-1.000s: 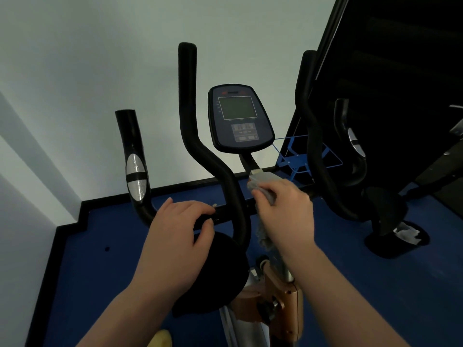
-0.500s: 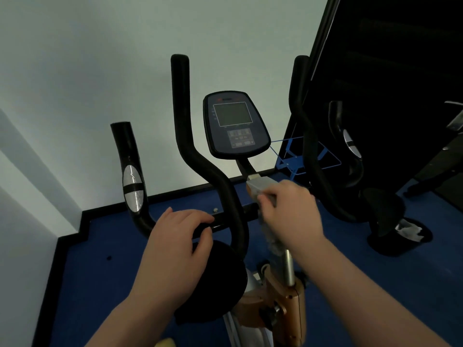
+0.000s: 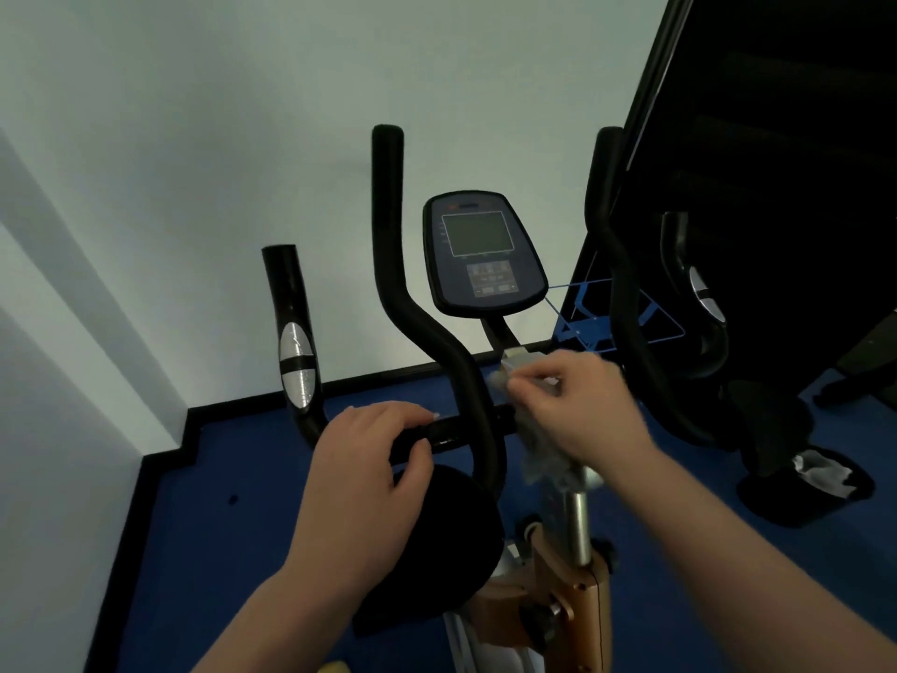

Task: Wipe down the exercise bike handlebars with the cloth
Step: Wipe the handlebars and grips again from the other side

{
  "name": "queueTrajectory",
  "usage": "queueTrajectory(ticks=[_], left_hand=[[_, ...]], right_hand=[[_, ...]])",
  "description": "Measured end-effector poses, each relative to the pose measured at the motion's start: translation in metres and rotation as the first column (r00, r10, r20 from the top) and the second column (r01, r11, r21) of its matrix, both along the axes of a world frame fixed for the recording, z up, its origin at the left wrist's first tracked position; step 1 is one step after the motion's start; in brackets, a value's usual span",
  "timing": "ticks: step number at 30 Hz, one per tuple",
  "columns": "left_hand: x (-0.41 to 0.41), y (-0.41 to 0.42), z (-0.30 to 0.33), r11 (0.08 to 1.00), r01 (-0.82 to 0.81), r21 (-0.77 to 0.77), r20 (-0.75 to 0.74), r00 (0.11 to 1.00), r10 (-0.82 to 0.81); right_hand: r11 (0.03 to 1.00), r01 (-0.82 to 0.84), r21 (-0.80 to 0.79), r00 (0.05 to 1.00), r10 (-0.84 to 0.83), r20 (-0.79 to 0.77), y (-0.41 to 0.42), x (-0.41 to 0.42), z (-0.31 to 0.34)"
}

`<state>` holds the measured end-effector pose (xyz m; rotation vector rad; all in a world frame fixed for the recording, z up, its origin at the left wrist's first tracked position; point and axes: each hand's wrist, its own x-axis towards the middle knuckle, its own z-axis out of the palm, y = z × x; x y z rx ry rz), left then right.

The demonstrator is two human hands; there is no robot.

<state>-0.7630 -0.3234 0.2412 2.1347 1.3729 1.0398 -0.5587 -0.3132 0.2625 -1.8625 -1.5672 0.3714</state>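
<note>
The exercise bike's black handlebars (image 3: 427,327) rise in front of me, with a short left grip (image 3: 293,332) carrying silver sensor pads and a console (image 3: 483,252) between the tall bars. My left hand (image 3: 369,459) grips the horizontal crossbar (image 3: 446,432) left of the centre post. My right hand (image 3: 577,405) holds a pale grey cloth (image 3: 541,459) against the crossbar and post just below the console stem; the cloth hangs down under the palm. The right handlebar (image 3: 626,303) stands beyond my right hand.
A white wall lies close behind the bike, and a dark panel (image 3: 776,162) stands at the right. The floor is blue (image 3: 204,527). A black base (image 3: 805,488) with a white rag on it sits at the right. The bike's tan frame (image 3: 568,604) is below.
My right hand with the cloth has shifted slightly right and up near the console stem. The left hand stays on the crossbar. The camera has tilted a little.
</note>
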Motion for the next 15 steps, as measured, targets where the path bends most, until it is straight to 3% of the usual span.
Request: queueTrajectory(ticks=[3,4,6,9,15], left_hand=[[-0.014,0.001,0.003,0.989,-0.126,0.073,0.106,0.987,0.118],[-0.019,0.003,0.003,0.983,-0.167,0.081,0.138,0.978,0.155],[-0.028,0.004,0.002,0.973,-0.212,0.094,0.174,0.966,0.194],[-0.036,0.004,0.0,0.964,-0.235,0.125,0.18,0.961,0.21],[-0.047,0.005,-0.014,0.96,-0.241,0.142,0.184,0.959,0.214]], right_hand=[[0.928,-0.276,0.25,0.955,0.294,-0.036,0.005,-0.011,0.026],[0.882,-0.419,0.215,0.905,0.424,0.024,0.008,-0.023,0.027],[0.795,-0.607,-0.004,0.774,0.592,0.223,0.014,-0.042,0.019],[0.738,-0.653,-0.17,0.624,0.652,0.43,0.02,-0.034,0.01],[0.607,-0.744,-0.278,0.412,0.745,0.525,0.029,-0.023,0.019]])
